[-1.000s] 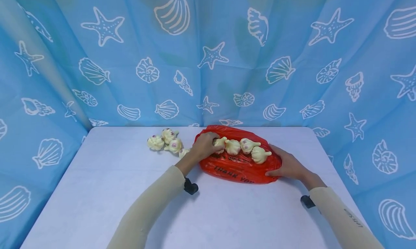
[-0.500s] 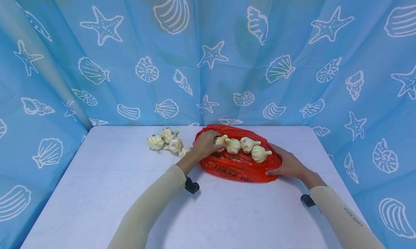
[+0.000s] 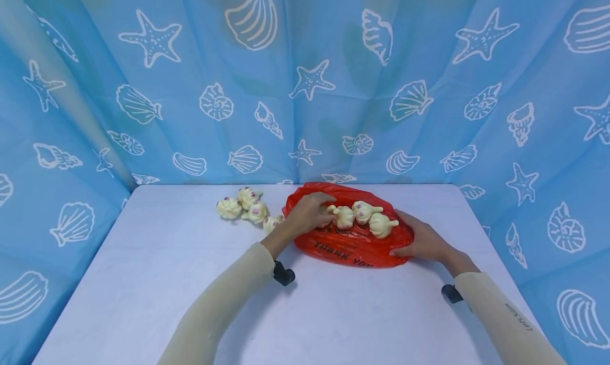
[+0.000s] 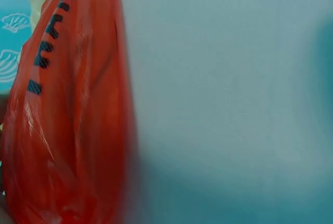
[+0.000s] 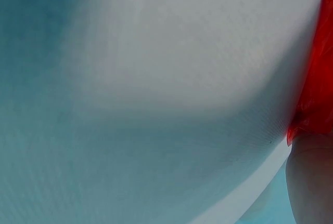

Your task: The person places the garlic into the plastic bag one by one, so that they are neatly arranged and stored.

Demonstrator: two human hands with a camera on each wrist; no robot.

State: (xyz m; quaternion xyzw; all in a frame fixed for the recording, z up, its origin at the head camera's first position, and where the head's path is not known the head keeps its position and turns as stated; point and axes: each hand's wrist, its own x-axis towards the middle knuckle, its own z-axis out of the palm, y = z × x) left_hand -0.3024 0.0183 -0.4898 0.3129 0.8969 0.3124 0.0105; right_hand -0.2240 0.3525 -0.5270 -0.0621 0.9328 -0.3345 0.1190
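A red plastic bag (image 3: 333, 248) with black "THANK YOU" lettering lies bulging on the table. Three garlic bulbs in a row show plainly on top of it: a left one (image 3: 344, 217), a middle one (image 3: 364, 211) and a right one (image 3: 382, 225). My left hand (image 3: 307, 214) curls over the bag's left part, gripping another bulb that it mostly hides. At the bag's right end, my right hand (image 3: 426, 242) holds the plastic, thumb in front and fingers behind. The right wrist view catches the thumb (image 5: 312, 177) against the red plastic.
Several loose garlic bulbs (image 3: 229, 208) lie on the white table (image 3: 190, 248) left of the bag, the nearest bulb (image 3: 270, 224) beside my left wrist. A blue curtain (image 3: 305, 121) with white shell prints stands behind the table's back edge and at both sides.
My left hand has shifted slightly right and now covers the bulb it grips. The neighbouring bulb has moved a little right. My right hand has stayed at the bag's end.
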